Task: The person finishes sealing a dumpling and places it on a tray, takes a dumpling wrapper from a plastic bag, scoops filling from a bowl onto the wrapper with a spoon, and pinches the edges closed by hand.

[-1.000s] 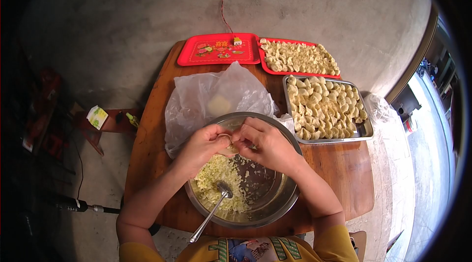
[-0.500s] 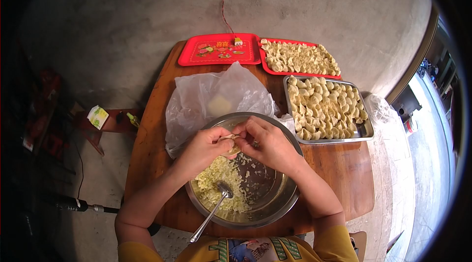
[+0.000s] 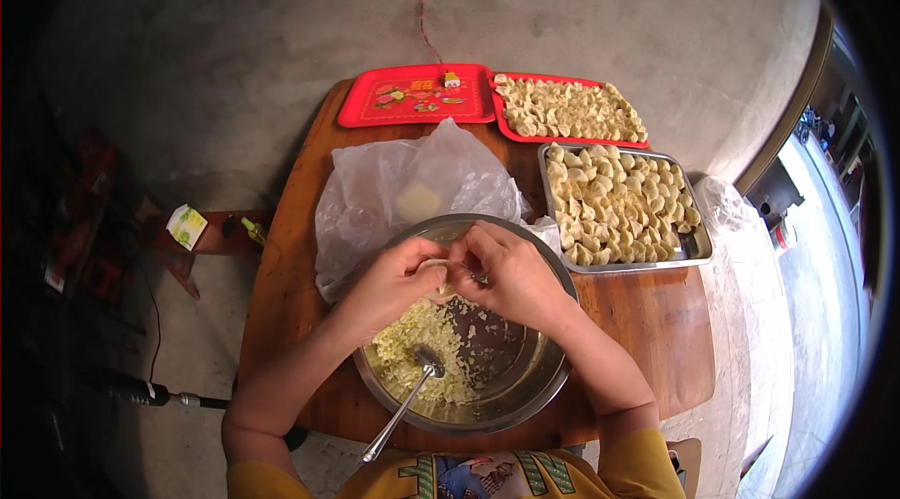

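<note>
dumpling [image 3: 433,265], small and pale, is near the middle of the frame, pinched between two hands above the upper part of the bowl; fingers hide much of it, so how far its edge is sealed i cannot tell.

at the far left, a red stool [image 3: 209,244] carries a white and green carton [image 3: 187,227]. further right, the wooden tabletop [image 3: 647,330] begins. a clear plastic bag [image 3: 370,185] lies crumpled left of centre, with a pale round shape showing in it. above it, in the upper middle, is a red flowered tray [image 3: 361,112], a yellow-ended cord [image 3: 452,80] hanging over it.

the left hand [image 3: 386,282] is curled nearly closed, thumb and fingers gripping the dumpling. below, a metal bowl [image 3: 516,387] holds chopped pale green filling [image 3: 408,330] on its left side; a spoon [image 3: 401,417] rests in this, handle slanting over the rim toward the bottom. the right hand [image 3: 509,274] is bent, fingertips closed on the dumpling's right side.

in the upper right, a second red tray [image 3: 525,136] and, just below, a metal tray [image 3: 695,246] are crowded with finished dumplings [image 3: 619,204].
</note>
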Available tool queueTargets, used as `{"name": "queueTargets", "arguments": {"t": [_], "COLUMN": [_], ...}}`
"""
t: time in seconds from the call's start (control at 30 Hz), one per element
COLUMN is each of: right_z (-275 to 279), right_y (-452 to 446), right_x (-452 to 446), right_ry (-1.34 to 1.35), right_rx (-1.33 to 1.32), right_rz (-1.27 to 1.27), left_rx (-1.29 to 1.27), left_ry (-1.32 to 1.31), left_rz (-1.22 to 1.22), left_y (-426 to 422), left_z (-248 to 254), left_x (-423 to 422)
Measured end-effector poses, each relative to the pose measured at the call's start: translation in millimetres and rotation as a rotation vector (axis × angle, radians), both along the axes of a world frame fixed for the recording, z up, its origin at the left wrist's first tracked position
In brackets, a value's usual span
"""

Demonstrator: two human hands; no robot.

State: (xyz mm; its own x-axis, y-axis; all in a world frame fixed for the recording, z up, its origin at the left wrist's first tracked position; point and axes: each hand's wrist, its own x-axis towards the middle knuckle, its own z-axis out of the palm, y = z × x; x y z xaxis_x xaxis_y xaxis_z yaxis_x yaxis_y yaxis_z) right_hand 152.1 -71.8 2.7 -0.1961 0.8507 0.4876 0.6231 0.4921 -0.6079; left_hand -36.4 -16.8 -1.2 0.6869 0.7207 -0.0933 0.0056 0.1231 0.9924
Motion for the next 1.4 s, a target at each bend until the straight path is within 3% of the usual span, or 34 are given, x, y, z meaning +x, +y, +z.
{"name": "queueTargets", "arguments": {"t": [0.13, 0.2, 0.3, 0.5, 0.77, 0.93, 1.4], "right_z": [-1, 0, -3, -1, -1, -6, -2], "right_y": [1, 2, 3, 1, 2, 4, 0], "right_x": [1, 1, 1, -1, -1, -2, -7], "right_ry": [0.163, 0.151, 0.141, 0.178, 0.154, -0.032, 0.172], "right_rx": [-0.095, -0.109, -0.122, -0.16, -0.149, 0.14, -0.054], "right_rz": [-0.07, -0.082, -0.093, -0.076, -0.095, 0.033, -0.05], "left_rx": [-0.228, -0.424, -0.442, -0.27, -0.227, -0.161, 0.008], "left_ry": [-0.11, -0.285, -0.295, -0.141, -0.115, -0.011, 0.106], "left_rz": [0.024, 0.055, 0.087, 0.078, 0.084, 0.088, -0.006], "left_y": [-4, -6, -6, -2, 2, 8, 2], "left_z": [3, -3, -11, -3, -5, -2, 5], "left_x": [-1, 1, 1, 2, 2, 1, -2]}}
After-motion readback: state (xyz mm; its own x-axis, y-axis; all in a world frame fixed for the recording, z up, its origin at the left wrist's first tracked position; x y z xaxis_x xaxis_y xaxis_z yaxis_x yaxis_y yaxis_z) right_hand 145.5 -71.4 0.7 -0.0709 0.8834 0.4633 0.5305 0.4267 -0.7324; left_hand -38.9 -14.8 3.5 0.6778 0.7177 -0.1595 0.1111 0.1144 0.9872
